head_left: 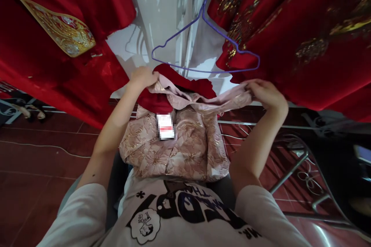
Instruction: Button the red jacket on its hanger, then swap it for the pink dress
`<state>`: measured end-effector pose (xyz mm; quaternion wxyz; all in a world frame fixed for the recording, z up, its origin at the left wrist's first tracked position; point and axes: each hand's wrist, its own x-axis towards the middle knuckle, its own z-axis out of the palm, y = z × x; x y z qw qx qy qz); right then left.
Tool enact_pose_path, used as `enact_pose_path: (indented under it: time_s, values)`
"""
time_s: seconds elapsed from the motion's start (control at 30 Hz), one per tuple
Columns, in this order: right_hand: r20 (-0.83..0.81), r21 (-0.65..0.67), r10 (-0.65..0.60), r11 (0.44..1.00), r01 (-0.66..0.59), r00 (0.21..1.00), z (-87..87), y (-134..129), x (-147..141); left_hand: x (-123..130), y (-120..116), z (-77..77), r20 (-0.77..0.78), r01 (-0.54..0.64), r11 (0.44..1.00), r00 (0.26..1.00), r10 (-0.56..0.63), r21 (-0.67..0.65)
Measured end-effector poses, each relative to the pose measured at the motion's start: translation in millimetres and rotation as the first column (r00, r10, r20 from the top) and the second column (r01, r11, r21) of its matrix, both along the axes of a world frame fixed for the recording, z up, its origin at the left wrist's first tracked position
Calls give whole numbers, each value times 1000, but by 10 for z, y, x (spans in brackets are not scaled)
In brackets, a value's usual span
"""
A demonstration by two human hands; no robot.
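A pink brocade garment [188,142] with gold flower patterns lies across my lap, a white tag [165,126] on its front. My left hand [144,77] grips the left end of a pink band of this fabric. At the other end, my right hand [265,92] pinches the band, which stretches between both hands and sags in the middle. Dark red cloth [185,82] lies bunched behind and under the band. Just beyond it hangs a purple hanger [199,70] with nothing on it.
Red garments with gold decoration hang at the left [52,58] and right [304,46]. A black chair [327,170] with metal legs stands at the right. White cables [69,155] run over the red tiled floor [37,162].
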<state>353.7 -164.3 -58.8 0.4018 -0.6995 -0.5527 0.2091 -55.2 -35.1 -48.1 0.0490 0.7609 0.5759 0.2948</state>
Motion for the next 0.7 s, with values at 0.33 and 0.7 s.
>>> enact_pose_path:
  time_s: [0.33,0.7]
  values:
    - [-383,370,220,927,-69,897,51,-465,-297,997,-370,17,-175,564,824,818,-548,56]
    - [-396,567,-18,782,260,918,33,-322,-211,1029,-534,-250,-214,486,860,866,-451,157]
